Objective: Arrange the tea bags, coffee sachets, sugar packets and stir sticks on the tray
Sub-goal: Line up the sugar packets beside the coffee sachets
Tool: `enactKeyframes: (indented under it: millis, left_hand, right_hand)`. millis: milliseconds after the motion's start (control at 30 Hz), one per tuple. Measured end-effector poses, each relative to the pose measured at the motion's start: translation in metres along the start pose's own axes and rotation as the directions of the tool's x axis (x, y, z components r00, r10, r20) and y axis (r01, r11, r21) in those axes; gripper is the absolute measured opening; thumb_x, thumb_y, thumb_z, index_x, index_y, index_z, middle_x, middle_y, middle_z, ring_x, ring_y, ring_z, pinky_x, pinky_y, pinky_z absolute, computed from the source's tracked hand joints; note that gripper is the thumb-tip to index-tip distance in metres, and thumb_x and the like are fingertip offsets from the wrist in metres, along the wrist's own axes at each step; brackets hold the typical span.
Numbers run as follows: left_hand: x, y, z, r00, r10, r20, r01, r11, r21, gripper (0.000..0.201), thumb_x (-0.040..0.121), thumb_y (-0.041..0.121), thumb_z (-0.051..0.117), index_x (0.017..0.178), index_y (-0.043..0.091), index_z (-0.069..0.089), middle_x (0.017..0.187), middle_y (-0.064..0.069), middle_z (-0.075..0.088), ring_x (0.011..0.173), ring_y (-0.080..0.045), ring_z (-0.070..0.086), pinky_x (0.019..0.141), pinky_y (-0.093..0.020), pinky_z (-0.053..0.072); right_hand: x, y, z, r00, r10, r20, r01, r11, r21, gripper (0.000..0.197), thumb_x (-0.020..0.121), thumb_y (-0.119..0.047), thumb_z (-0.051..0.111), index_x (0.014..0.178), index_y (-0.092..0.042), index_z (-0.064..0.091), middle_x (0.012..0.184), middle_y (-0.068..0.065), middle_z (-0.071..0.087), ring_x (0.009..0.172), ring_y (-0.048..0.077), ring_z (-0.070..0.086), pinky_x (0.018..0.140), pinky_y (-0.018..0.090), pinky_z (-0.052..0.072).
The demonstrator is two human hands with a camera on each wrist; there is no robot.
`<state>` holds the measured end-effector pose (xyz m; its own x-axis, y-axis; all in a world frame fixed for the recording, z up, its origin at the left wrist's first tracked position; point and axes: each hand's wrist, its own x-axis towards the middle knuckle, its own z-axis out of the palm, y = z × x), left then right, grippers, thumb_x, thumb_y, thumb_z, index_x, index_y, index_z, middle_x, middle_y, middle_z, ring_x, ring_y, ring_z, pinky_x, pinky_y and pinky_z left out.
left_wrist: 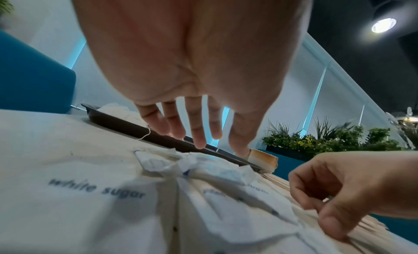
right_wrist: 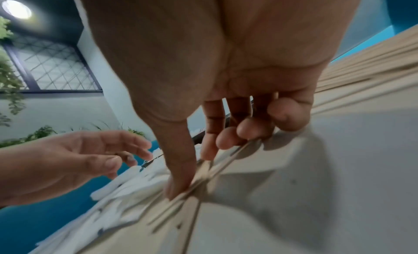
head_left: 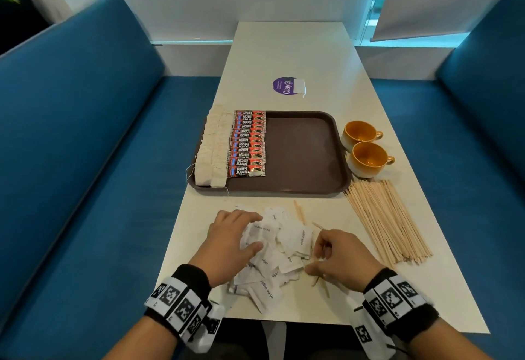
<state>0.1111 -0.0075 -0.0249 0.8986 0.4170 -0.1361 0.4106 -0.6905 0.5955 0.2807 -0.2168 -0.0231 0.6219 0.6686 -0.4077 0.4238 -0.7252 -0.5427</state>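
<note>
Head view: a brown tray (head_left: pixel 301 155) sits mid-worktop (head_left: pixel 298 55), with two rows of tea bags (head_left: pixel 211 149) along its left edge and a column of red "Kopi Juan" coffee sachets (head_left: pixel 247 145) overlapping just beside them; the rest of the tray floor is bare. Two orange cups (head_left: pixel 366 148) stand just right of the tray, touching each other. A large bundle of wooden stir sticks (head_left: pixel 387 220) lies fanned on the worktop in front of the cups, off the tray. A heap of white sugar packets (head_left: pixel 272 257) lies near the front edge, between the two hands.

The left hand (head_left: pixel 230 243) rests spread on the left side of the packet heap, fingers fairly straight and apart; the left wrist view shows the fingers (left_wrist: pixel 196 125) extended above the crumpled packets (left_wrist: pixel 95 204), with the tray's rim (left_wrist: pixel 126 125) behind them. The right hand (head_left: pixel 341 254) is curled at the right of the heap, thumb and fingertips pinching a few loose stir sticks (head_left: pixel 321 280) against the worktop. In the right wrist view, those sticks (right_wrist: pixel 199 179) run under the thumb and bent fingers (right_wrist: pixel 228 138), crossing each other.

A purple round sticker (head_left: pixel 284 85) is on the worktop beyond the tray. Blue bench seats (head_left: pixel 85 132) flank both sides.
</note>
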Motion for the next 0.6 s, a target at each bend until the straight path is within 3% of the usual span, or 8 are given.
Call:
enactKeyframes:
  millis: [133, 200, 433, 533, 600]
  left_hand:
    - [0.002, 0.001, 0.007, 0.999, -0.001, 0.038, 0.001, 1.000, 0.003, 0.051, 0.094, 0.034, 0.070, 0.140, 0.040, 0.048, 0.137, 0.021, 0.044, 0.127, -0.006, 0.031, 0.106, -0.021, 0.031]
    - [0.002, 0.000, 0.009, 0.999, -0.005, 0.039, 0.006, 1.000, -0.005, 0.052, 0.094, 0.032, 0.071, 0.140, 0.039, 0.049, 0.136, 0.020, 0.043, 0.126, -0.005, 0.032, 0.103, -0.018, 0.028]
    - [-0.002, -0.005, 0.010, 0.997, -0.083, 0.008, 0.083, 0.993, -0.082, 0.051, 0.092, 0.036, 0.073, 0.138, 0.037, 0.051, 0.129, 0.016, 0.042, 0.124, -0.007, 0.041, 0.108, -0.027, 0.040]
    - [-0.004, -0.006, 0.009, 0.993, -0.110, 0.034, 0.113, 0.989, -0.098, 0.053, 0.088, 0.040, 0.076, 0.135, 0.038, 0.051, 0.125, 0.016, 0.043, 0.121, -0.008, 0.044, 0.106, -0.029, 0.044]
    - [-0.004, -0.005, 0.009, 0.992, -0.115, 0.051, 0.119, 0.988, -0.097, 0.055, 0.086, 0.038, 0.079, 0.133, 0.040, 0.051, 0.122, 0.016, 0.042, 0.119, -0.010, 0.046, 0.105, -0.029, 0.045]
  right_hand:
    - [0.004, 0.011, -0.004, 0.996, 0.021, -0.081, -0.018, 0.999, 0.041, 0.022, 0.076, -0.029, 0.087, 0.082, -0.028, 0.066, 0.083, -0.008, 0.065, 0.074, 0.008, 0.059, 0.064, 0.022, 0.046]
    - [0.007, 0.018, -0.009, 0.992, 0.045, -0.116, -0.036, 0.996, 0.079, 0.019, 0.079, -0.021, 0.086, 0.082, -0.025, 0.068, 0.080, -0.007, 0.066, 0.073, 0.007, 0.060, 0.062, 0.019, 0.043]
    - [0.018, 0.032, -0.023, 0.973, 0.098, -0.209, -0.080, 0.992, 0.095, 0.015, 0.087, -0.006, 0.074, 0.082, -0.019, 0.069, 0.078, -0.004, 0.067, 0.074, 0.009, 0.061, 0.061, 0.019, 0.042]
    - [0.021, 0.025, -0.022, 0.963, 0.059, -0.262, -0.046, 0.997, 0.054, 0.016, 0.087, -0.009, 0.070, 0.083, -0.025, 0.067, 0.086, -0.004, 0.064, 0.079, 0.011, 0.060, 0.069, 0.025, 0.049]
    - [0.022, 0.016, -0.020, 0.970, -0.015, -0.241, 0.020, 1.000, 0.019, 0.019, 0.087, -0.014, 0.070, 0.096, -0.031, 0.065, 0.098, -0.008, 0.057, 0.087, 0.005, 0.056, 0.077, 0.025, 0.048]
